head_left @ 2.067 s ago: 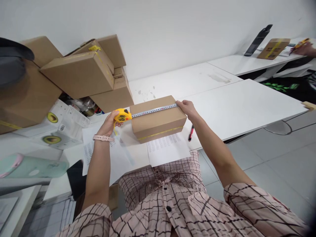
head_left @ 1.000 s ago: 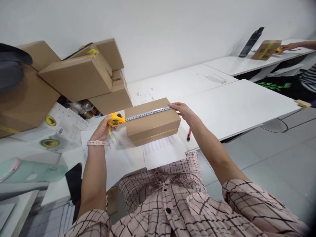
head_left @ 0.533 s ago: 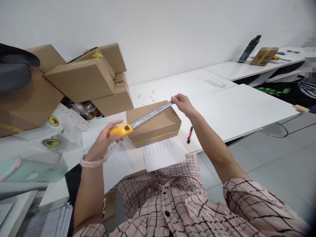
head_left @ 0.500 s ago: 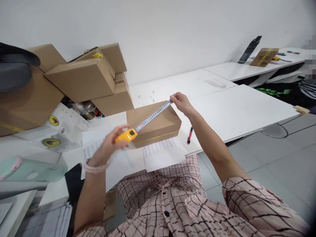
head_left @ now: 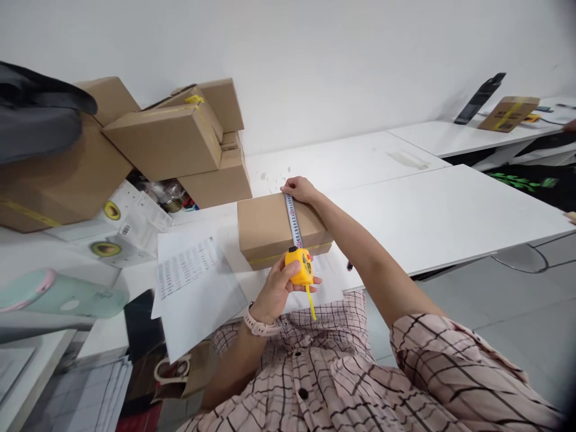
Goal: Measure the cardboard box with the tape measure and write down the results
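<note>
One yellow tape measure (head_left: 303,264) is gripped by the curled left hand (head_left: 275,289); its strip (head_left: 293,217) is pinched by the right hand (head_left: 300,189) near the far edge of the box (head_left: 260,219) on the counter (head_left: 414,210). The strip should be held straight and flat.

Yellow tape measure (head_left: 305,264), blade (head_left: 294,221) across brown box (head_left: 264,223)

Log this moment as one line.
left hand: holding yellow tape measure | right hand: holding end of blade at far edge of cardboard box | blade: across box top | papers: left of box
</note>
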A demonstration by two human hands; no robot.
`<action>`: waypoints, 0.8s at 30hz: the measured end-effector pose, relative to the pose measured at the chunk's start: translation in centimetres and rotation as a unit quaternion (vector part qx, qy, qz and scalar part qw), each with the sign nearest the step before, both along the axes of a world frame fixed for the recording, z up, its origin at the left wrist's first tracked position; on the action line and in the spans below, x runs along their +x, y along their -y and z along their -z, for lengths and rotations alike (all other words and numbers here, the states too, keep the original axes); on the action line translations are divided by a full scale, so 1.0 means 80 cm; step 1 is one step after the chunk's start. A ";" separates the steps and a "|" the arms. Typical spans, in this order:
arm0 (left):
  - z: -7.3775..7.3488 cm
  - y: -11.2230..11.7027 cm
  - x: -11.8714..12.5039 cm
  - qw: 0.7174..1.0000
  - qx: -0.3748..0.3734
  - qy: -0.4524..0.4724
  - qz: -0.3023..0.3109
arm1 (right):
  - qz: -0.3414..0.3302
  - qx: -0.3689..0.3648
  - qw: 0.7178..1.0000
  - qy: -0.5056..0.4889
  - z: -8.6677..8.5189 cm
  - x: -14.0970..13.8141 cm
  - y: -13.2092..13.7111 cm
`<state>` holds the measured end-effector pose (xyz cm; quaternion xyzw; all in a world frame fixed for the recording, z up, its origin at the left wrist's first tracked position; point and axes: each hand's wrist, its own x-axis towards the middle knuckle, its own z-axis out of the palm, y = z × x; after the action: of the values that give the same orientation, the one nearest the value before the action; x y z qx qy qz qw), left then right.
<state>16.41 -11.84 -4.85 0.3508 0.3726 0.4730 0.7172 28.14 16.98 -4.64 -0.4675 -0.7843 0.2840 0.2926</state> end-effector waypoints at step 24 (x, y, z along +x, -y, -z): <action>0.055 0.033 -0.121 0.932 0.116 -0.176 -0.296 | 0.121 0.020 0.980 -0.157 0.046 0.132 0.181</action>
<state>6.76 -14.51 -9.23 0.3833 0.5221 0.6344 0.4219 38.69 2.52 -8.33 -0.5024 -0.6720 0.3005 0.4535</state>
